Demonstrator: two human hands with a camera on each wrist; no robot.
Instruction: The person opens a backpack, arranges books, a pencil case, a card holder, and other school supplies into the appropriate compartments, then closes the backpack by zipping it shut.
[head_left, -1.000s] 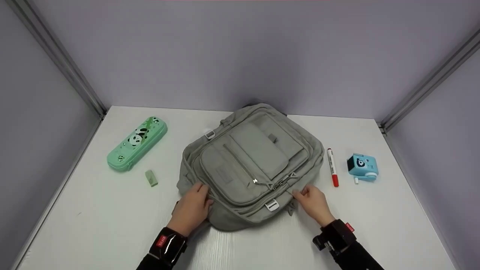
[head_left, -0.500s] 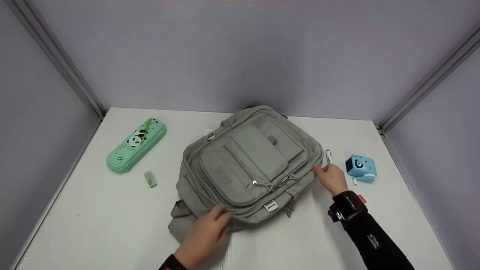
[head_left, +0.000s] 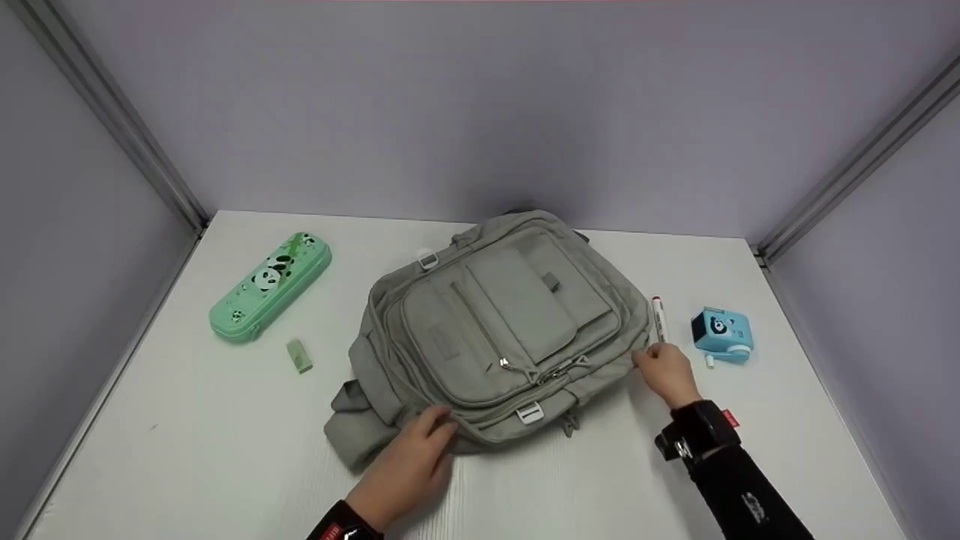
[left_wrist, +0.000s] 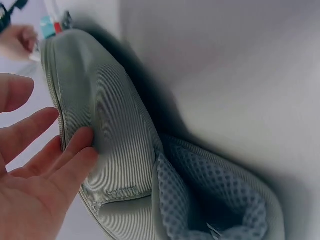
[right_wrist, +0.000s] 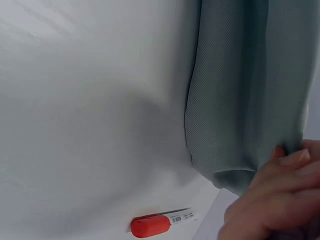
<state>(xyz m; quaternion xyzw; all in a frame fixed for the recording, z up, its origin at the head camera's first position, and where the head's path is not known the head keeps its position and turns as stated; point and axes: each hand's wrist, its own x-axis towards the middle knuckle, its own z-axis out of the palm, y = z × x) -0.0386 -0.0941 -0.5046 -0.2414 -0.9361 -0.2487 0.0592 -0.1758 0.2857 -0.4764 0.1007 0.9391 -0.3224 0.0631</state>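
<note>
1. The backpack (head_left: 502, 330), a soft grey-green bag of finely ribbed cloth with flat front pockets, zippers and small pale buckles, lay front up at the middle of the white counter (head_left: 187, 450), its near end turned toward the person.
2. A padded strap (left_wrist: 200, 190) with dotted mesh lining spilled out from under the bag's near left corner.
3. The left hand (head_left: 409, 469) rested on that near left edge, its fingers (left_wrist: 75, 155) straight and relaxed against the ribbed cloth, grasping nothing.
4. The right hand (head_left: 666, 373) was at the bag's right edge, its fingers (right_wrist: 290, 160) curled on a fold of the cloth and pinching it.
5. A slim white marker (head_left: 659, 319) with a red cap (right_wrist: 150, 226) lay just beside that hand, close to the bag.
6. Farther right stood a small, boxy blue pencil sharpener (head_left: 721, 334) with a panda face.
7. Well apart on the left lay a long, rounded mint-green pencil case (head_left: 271, 286) printed with a panda, and near it a small pale-green block of eraser (head_left: 299, 355).
</note>
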